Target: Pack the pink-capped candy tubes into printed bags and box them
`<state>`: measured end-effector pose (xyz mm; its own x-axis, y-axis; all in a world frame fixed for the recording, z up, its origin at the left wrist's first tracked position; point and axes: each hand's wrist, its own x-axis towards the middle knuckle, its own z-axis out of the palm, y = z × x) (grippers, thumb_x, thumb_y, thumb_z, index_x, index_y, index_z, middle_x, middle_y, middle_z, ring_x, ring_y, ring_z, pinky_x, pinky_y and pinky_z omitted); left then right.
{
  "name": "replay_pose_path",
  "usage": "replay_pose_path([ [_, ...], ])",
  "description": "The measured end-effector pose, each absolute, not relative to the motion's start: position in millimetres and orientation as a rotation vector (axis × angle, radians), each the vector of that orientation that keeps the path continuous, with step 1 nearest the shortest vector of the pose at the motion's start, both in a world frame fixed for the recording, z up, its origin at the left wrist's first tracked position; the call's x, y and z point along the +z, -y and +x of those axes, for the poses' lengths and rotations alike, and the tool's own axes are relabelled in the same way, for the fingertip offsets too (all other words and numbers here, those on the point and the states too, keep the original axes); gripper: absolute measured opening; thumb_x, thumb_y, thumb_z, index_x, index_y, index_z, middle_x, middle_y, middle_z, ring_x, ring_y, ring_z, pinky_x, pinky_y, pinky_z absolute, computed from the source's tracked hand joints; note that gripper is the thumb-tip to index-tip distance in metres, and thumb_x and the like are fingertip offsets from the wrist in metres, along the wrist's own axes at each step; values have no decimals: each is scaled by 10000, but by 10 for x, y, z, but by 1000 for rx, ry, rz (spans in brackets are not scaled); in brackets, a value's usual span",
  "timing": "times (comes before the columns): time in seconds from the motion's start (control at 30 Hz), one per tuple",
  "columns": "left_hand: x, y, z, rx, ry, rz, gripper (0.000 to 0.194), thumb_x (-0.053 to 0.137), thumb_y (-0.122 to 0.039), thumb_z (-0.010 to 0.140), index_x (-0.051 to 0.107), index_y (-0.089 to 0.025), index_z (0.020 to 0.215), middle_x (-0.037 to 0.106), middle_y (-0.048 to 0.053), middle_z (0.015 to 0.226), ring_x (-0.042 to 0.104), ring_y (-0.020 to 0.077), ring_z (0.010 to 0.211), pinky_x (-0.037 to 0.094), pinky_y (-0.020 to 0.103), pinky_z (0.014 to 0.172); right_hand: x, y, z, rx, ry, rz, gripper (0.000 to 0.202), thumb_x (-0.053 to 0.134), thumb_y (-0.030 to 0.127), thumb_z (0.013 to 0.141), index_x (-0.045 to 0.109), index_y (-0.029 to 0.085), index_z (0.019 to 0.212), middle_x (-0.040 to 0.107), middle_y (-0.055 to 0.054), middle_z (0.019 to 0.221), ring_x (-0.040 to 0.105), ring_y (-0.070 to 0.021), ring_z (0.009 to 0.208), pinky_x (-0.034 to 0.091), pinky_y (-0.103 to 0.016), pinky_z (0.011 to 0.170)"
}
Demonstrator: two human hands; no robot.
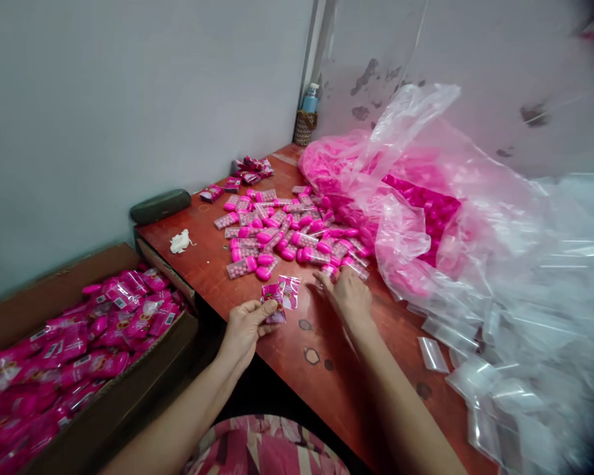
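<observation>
My left hand point(241, 330) pinches a small pink printed packet point(272, 307) between thumb and fingers, above the table's near edge. Just behind it, another pink printed piece point(290, 291) lies on the tabletop. My right hand point(350, 295) is at the near right edge of a heap of small clear candy containers point(272, 234) with bright pink caps and pale pink balls inside. Its fingers look spread, reaching among the nearest containers; some fingertips are hidden. More pink printed cards or packets point(252, 173) are stacked beyond the heap.
A cardboard box point(153, 349) of wrapped pink packs point(113, 330) stands left of the red-brown table point(297, 382). A big pink-filled plastic bag point(406, 224) and loose clear sleeves point(529, 389) cover the right. A dark green case point(160, 206), white crumpled scrap point(180, 241) and bottle point(310, 99) sit farther back.
</observation>
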<state>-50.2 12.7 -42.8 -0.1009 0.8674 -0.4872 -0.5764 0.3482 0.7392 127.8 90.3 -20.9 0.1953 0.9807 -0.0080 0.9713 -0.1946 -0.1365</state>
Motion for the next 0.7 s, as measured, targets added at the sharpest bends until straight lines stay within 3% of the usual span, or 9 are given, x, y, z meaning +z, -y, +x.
replay_pose_path([
  [0.1, -436, -154, -500, 1289, -1067, 200, 189, 722, -231, 626, 577, -110, 626, 611, 10, 571, 579, 95, 494, 523, 204, 482, -236, -959, 1251, 94, 2023, -2371, 488, 422, 499, 797, 529, 69, 1001, 632, -207, 899, 626, -309, 798, 438, -343, 624],
  [0.27, -429, -190, -497, 1300, -977, -4, 116, 644, -203, 721, 574, -110, 721, 641, 49, 622, 624, 135, 541, 536, 228, 510, -213, -875, 1405, 261, 2102, -2212, 241, 449, 307, 782, 593, 117, 819, 646, -154, 776, 625, -288, 736, 438, -341, 605],
  [0.47, -381, -223, -425, 1344, -947, -156, 68, 600, -174, 759, 568, -114, 760, 643, 47, 637, 638, 155, 568, 542, 258, 542, -181, -182, 1123, 1424, 1453, -1407, 299, 402, 476, 820, 472, 186, 832, 594, -22, 671, 579, -150, 515, 461, -254, 457],
  [0.53, -380, -226, -410, 1371, -923, -172, 67, 602, -173, 758, 570, -115, 769, 645, 43, 656, 637, 151, 573, 542, 261, 552, -214, 44, 935, 1570, 1272, -1326, 308, 423, 491, 816, 454, 199, 908, 587, -1, 686, 550, -119, 450, 449, -231, 401],
  [0.7, -405, -211, -385, 1399, -846, -167, 102, 637, -191, 730, 573, -132, 783, 648, 40, 717, 635, 142, 622, 535, 256, 589, -359, 214, 720, 1554, 1138, -1287, 330, 474, 497, 794, 453, 214, 965, 567, 23, 674, 542, -107, 424, 445, -210, 349],
])
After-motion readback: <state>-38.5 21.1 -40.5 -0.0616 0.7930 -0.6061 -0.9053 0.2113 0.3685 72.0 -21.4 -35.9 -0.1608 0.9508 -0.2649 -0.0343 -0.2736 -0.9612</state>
